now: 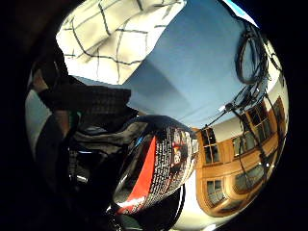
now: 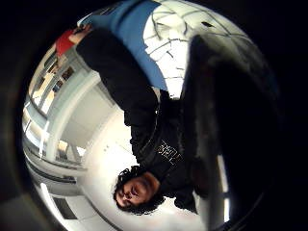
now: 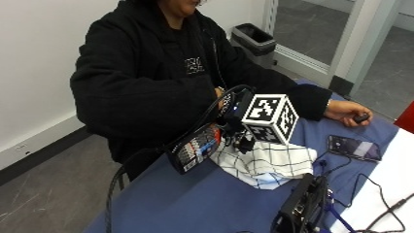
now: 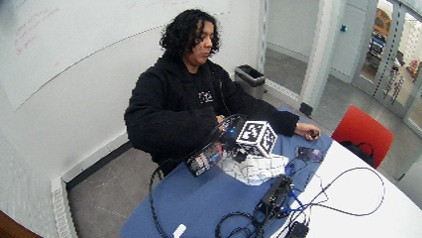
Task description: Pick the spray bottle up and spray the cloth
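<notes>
A black spray bottle [image 3: 194, 148] with a red and white label is lifted off the blue table [image 3: 194, 204] and tilted on its side. My gloved right hand [image 3: 228, 132] grips its upper end, just beside the cloth. The white cloth [image 3: 267, 165] with dark check lines lies crumpled on the table, to the right of the bottle. In the little finger side palm view the bottle's label [image 1: 161, 163] fills the space close to the palm, with the cloth [image 1: 110, 33] and the blue table [image 1: 192, 72] beyond. The nozzle is hidden behind the hand.
The person's bare left hand [image 3: 346, 112] rests on the table's far end, holding a small dark object. A phone [image 3: 353, 147] lies beside the cloth. A black device [image 3: 301, 204] and loose cables [image 4: 336, 193] sit at the table's near side. A red chair [image 4: 359, 131] stands beyond.
</notes>
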`<action>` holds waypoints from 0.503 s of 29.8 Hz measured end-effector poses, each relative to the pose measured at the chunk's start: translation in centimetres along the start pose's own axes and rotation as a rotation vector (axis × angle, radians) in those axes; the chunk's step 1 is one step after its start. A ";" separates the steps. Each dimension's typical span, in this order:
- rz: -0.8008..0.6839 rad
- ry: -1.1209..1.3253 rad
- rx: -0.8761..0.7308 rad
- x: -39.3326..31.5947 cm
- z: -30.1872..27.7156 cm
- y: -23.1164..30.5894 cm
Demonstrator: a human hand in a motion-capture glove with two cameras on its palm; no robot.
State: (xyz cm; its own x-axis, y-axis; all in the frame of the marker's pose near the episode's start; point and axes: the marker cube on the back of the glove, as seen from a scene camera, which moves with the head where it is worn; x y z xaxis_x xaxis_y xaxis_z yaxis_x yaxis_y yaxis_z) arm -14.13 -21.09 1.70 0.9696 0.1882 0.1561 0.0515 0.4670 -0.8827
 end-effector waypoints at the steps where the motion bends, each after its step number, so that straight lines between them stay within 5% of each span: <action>1: 0.012 0.009 -0.013 0.0 0.3 -0.3; 15: 0.126 0.063 -0.153 1.2 3.7 -4.3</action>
State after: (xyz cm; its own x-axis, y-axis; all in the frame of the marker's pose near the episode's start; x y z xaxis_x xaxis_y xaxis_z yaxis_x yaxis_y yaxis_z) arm -14.11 -19.67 7.34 0.9835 0.1800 0.0165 -0.0399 0.3055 -0.9514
